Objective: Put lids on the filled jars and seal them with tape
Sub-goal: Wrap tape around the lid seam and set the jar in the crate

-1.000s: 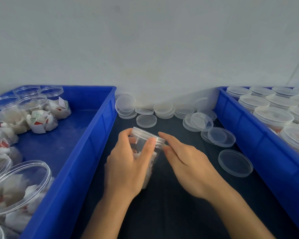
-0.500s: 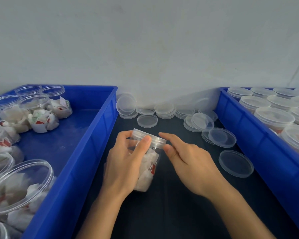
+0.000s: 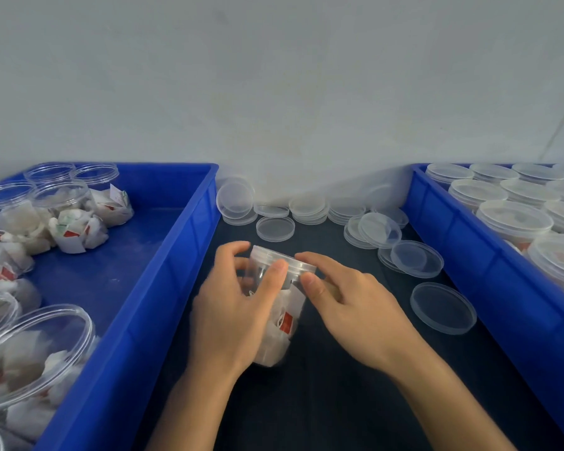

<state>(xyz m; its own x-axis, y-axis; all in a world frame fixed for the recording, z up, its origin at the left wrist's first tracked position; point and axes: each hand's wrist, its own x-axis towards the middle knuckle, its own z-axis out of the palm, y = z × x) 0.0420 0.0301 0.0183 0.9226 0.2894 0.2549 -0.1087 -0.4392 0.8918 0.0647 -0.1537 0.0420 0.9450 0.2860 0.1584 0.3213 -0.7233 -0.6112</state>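
Note:
A clear plastic jar filled with white sachets stands tilted on the dark table between two blue bins. My left hand grips its body, thumb near the rim. A clear lid sits on the jar's mouth. My right hand pinches the lid's right edge with thumb and fingers. Loose clear lids lie on the table to the right and at the back. No tape is in view.
The left blue bin holds several open filled jars. The right blue bin holds several lidded jars. Stacks of lids line the white wall behind.
The jar has slid slightly toward me and more of its sachets show below my left hand. My right hand's fingers have shifted along the lid's edge.

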